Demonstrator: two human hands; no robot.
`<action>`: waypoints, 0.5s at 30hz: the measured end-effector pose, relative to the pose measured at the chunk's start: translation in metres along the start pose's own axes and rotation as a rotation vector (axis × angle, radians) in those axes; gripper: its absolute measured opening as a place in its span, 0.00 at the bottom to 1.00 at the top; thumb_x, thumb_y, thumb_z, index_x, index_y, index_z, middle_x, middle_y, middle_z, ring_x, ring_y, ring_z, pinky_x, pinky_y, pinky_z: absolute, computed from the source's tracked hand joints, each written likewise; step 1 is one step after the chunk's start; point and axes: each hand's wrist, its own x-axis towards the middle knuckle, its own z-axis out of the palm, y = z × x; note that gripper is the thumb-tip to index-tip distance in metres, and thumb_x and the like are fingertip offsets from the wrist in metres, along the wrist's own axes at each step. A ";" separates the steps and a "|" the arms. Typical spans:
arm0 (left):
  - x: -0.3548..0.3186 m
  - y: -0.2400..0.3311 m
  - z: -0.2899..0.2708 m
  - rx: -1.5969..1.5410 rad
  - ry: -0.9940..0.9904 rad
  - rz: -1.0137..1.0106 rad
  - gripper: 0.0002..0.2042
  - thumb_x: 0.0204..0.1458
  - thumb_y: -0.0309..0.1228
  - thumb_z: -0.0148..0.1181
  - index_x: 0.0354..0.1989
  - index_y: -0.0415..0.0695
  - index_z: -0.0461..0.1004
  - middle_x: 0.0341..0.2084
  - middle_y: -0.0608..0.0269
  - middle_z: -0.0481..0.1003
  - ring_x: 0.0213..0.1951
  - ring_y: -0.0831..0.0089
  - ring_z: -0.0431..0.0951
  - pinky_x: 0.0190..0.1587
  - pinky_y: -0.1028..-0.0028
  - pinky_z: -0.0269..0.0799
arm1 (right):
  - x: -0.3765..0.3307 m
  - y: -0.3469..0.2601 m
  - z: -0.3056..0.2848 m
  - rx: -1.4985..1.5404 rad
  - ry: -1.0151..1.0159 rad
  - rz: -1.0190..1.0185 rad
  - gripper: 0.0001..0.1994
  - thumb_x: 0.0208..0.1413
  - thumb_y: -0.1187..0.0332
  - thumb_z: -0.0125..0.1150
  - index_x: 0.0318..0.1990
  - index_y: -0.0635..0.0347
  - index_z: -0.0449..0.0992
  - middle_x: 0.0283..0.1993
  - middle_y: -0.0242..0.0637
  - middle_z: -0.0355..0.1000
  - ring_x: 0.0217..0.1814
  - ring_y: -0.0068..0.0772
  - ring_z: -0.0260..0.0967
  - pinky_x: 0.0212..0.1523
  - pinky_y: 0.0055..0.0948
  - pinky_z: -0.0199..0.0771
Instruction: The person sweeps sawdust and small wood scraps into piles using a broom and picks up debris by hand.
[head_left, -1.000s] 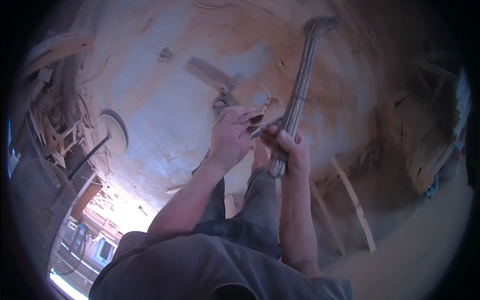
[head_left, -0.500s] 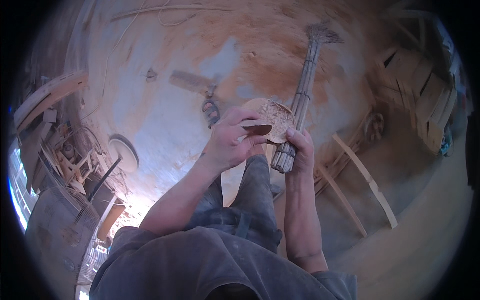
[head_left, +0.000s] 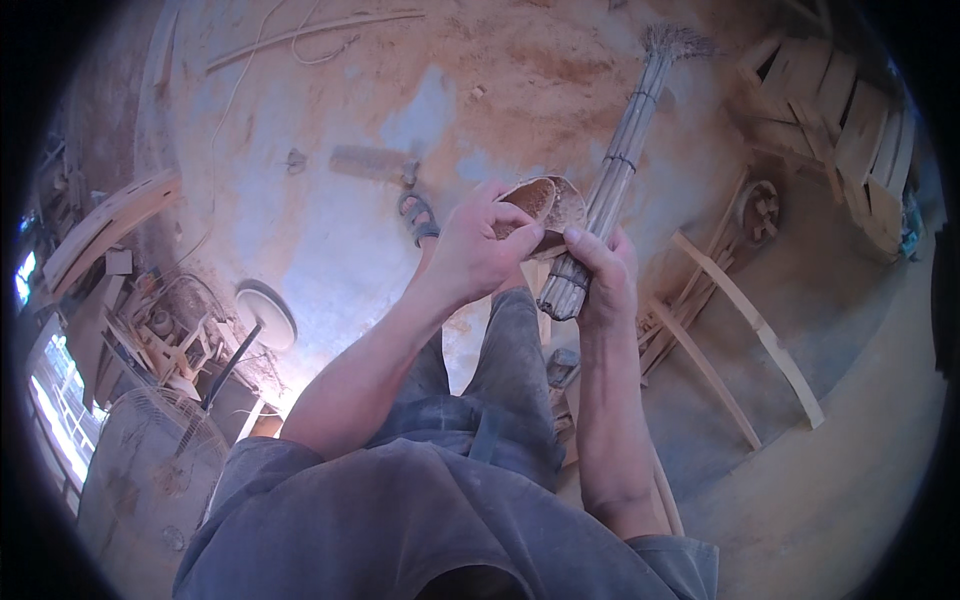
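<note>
My left hand (head_left: 477, 243) is closed on a thin, curled tan round piece (head_left: 537, 197), its inner face coated with dust. A second dusty layer shows beside it at the right; whether the two are joined I cannot tell. My right hand (head_left: 607, 277) is wrapped round the lower end of a stick broom (head_left: 612, 170), bundled from several thin rods and bound with ties. Its bristly end points away, up and to the right. The right thumb lies at the edge of the curled piece, and the two hands are close together above my legs.
A sandalled foot (head_left: 418, 218) stands on the dusty floor (head_left: 420, 110) near a loose board (head_left: 368, 162). At the left are a round disc on a pole (head_left: 266, 315), scrap wood (head_left: 165, 340) and a fan guard (head_left: 150, 450). Long wooden strips (head_left: 750, 320) and stacked boards (head_left: 845, 120) lie right.
My left hand has turned the curled piece, so its dusty inside now faces up. The broom remains in my right hand. The whole view has shifted slightly.
</note>
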 end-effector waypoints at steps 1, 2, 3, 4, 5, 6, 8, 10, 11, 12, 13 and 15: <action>-0.002 0.000 0.000 0.011 0.005 -0.023 0.09 0.52 0.31 0.65 0.33 0.36 0.80 0.42 0.55 0.75 0.41 0.65 0.77 0.42 0.70 0.71 | -0.001 -0.001 -0.002 -0.012 -0.015 -0.001 0.22 0.50 0.66 0.65 0.50 0.71 0.73 0.41 0.41 0.77 0.37 0.29 0.77 0.39 0.25 0.77; -0.002 0.003 0.002 0.019 0.008 -0.045 0.09 0.53 0.31 0.65 0.32 0.36 0.80 0.39 0.56 0.75 0.38 0.68 0.76 0.41 0.71 0.70 | -0.003 -0.003 -0.004 -0.019 -0.011 0.021 0.22 0.50 0.66 0.65 0.50 0.71 0.73 0.40 0.41 0.77 0.37 0.28 0.76 0.38 0.25 0.76; -0.003 0.004 0.002 0.026 0.011 -0.066 0.09 0.54 0.31 0.64 0.32 0.36 0.79 0.36 0.58 0.76 0.36 0.70 0.76 0.39 0.71 0.70 | -0.005 -0.006 -0.006 -0.027 -0.008 0.045 0.21 0.50 0.66 0.65 0.49 0.71 0.73 0.39 0.40 0.77 0.36 0.27 0.76 0.38 0.24 0.76; -0.004 0.004 0.003 -0.046 0.017 -0.115 0.09 0.55 0.31 0.64 0.31 0.36 0.79 0.33 0.60 0.75 0.33 0.72 0.74 0.37 0.73 0.69 | -0.007 -0.006 -0.008 -0.035 -0.006 0.068 0.21 0.50 0.66 0.65 0.49 0.71 0.73 0.39 0.39 0.77 0.36 0.27 0.76 0.37 0.24 0.76; -0.003 0.004 0.001 -0.116 0.026 -0.161 0.09 0.56 0.31 0.63 0.29 0.36 0.78 0.29 0.63 0.74 0.31 0.75 0.73 0.36 0.74 0.68 | -0.008 -0.005 -0.010 -0.012 0.022 0.064 0.20 0.51 0.66 0.66 0.49 0.70 0.73 0.38 0.38 0.76 0.36 0.27 0.76 0.38 0.24 0.76; -0.003 0.003 0.000 -0.186 0.035 -0.207 0.10 0.56 0.31 0.63 0.28 0.36 0.78 0.26 0.65 0.74 0.28 0.78 0.71 0.34 0.75 0.67 | -0.008 -0.003 -0.011 0.011 0.049 0.060 0.20 0.51 0.67 0.66 0.48 0.69 0.73 0.37 0.37 0.76 0.36 0.27 0.76 0.38 0.25 0.76; -0.001 -0.002 -0.005 -0.378 0.062 -0.271 0.10 0.58 0.30 0.62 0.26 0.37 0.77 0.22 0.69 0.72 0.27 0.81 0.69 0.33 0.77 0.66 | -0.009 0.000 -0.015 0.058 0.062 0.067 0.19 0.52 0.67 0.66 0.48 0.69 0.72 0.36 0.36 0.75 0.36 0.26 0.75 0.37 0.24 0.75; 0.000 -0.010 -0.011 -0.558 0.072 -0.321 0.10 0.58 0.29 0.61 0.25 0.38 0.77 0.21 0.71 0.72 0.27 0.82 0.69 0.31 0.78 0.65 | -0.009 0.002 -0.018 0.106 0.037 0.089 0.18 0.52 0.67 0.65 0.47 0.69 0.73 0.36 0.35 0.75 0.34 0.24 0.74 0.35 0.23 0.74; 0.001 -0.014 -0.014 -0.644 0.062 -0.338 0.10 0.58 0.29 0.61 0.25 0.38 0.77 0.21 0.70 0.72 0.27 0.82 0.69 0.31 0.78 0.65 | -0.010 0.002 -0.012 0.127 0.029 0.086 0.20 0.53 0.65 0.65 0.48 0.70 0.73 0.37 0.37 0.76 0.34 0.25 0.74 0.35 0.24 0.75; 0.001 -0.018 -0.017 -0.730 0.052 -0.355 0.10 0.58 0.28 0.62 0.25 0.39 0.77 0.22 0.70 0.73 0.27 0.82 0.70 0.30 0.78 0.65 | -0.009 0.007 -0.016 0.133 0.015 0.104 0.22 0.53 0.64 0.65 0.50 0.72 0.72 0.39 0.41 0.76 0.36 0.28 0.75 0.37 0.25 0.77; 0.001 -0.022 -0.020 -0.775 0.046 -0.368 0.09 0.58 0.28 0.61 0.26 0.38 0.76 0.23 0.69 0.74 0.28 0.81 0.71 0.32 0.78 0.66 | -0.006 0.017 -0.027 0.137 0.001 0.122 0.24 0.53 0.64 0.64 0.52 0.74 0.72 0.42 0.44 0.77 0.39 0.32 0.77 0.40 0.26 0.78; 0.000 -0.023 -0.026 -0.865 0.041 -0.393 0.08 0.59 0.28 0.59 0.29 0.38 0.76 0.26 0.66 0.76 0.29 0.79 0.75 0.34 0.77 0.69 | -0.004 0.023 -0.023 0.197 0.010 0.140 0.27 0.53 0.64 0.63 0.55 0.77 0.69 0.47 0.50 0.76 0.45 0.40 0.78 0.46 0.31 0.81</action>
